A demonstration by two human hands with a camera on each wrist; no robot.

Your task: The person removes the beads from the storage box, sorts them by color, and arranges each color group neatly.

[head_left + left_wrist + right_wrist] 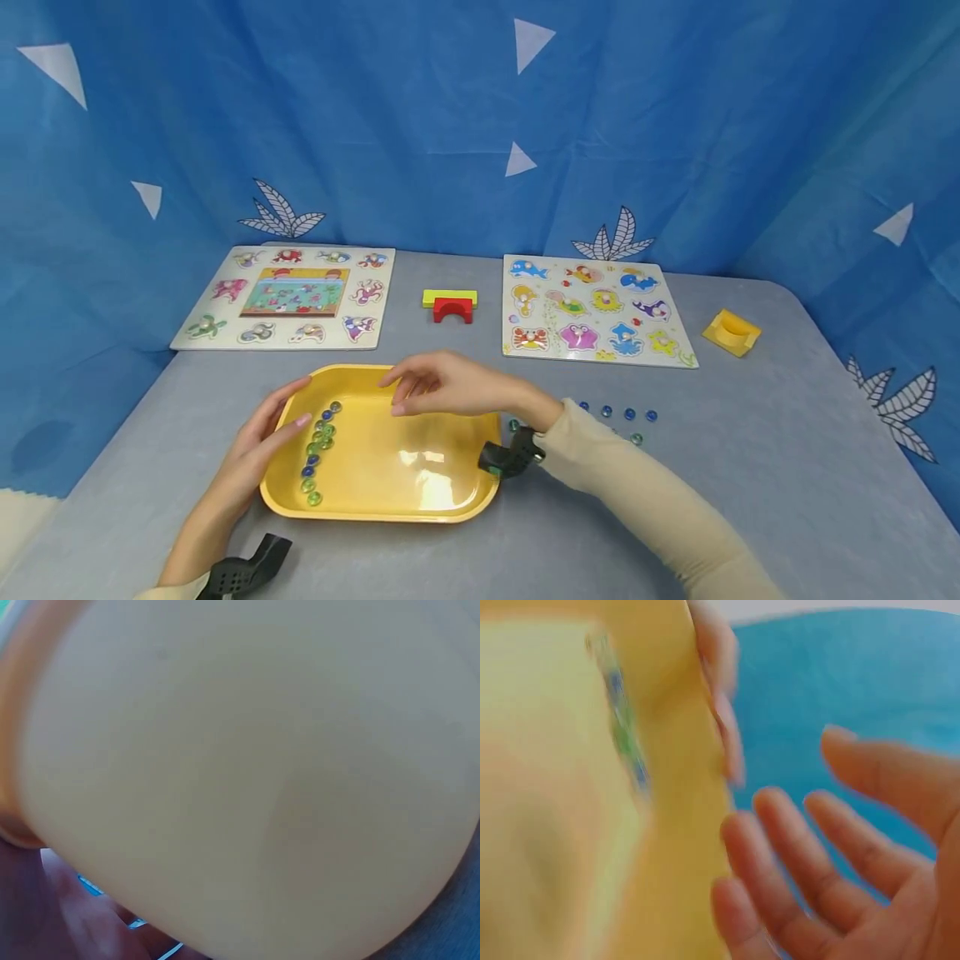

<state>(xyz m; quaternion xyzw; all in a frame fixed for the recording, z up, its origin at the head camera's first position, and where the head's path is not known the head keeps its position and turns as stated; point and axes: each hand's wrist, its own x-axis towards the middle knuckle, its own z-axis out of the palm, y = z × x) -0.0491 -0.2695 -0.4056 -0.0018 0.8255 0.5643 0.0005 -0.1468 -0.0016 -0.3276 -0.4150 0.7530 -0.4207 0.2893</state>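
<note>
My left hand grips the left end of a yellow tray, thumb over the rim and fingers outside. Inside the tray, a line of green and blue glass marbles lies along the left wall. The tray's pale outer surface fills most of the left wrist view, so it seems tilted. Above the tray's far side hovers my right hand, fingers loosely bent and holding nothing. In the right wrist view its spread fingers are beside the blurred tray wall.
More marbles lie on the grey table right of the tray, partly behind my right forearm. Two sea-animal puzzle boards lie at the back. Between them are red and yellow-green blocks; a yellow block sits far right.
</note>
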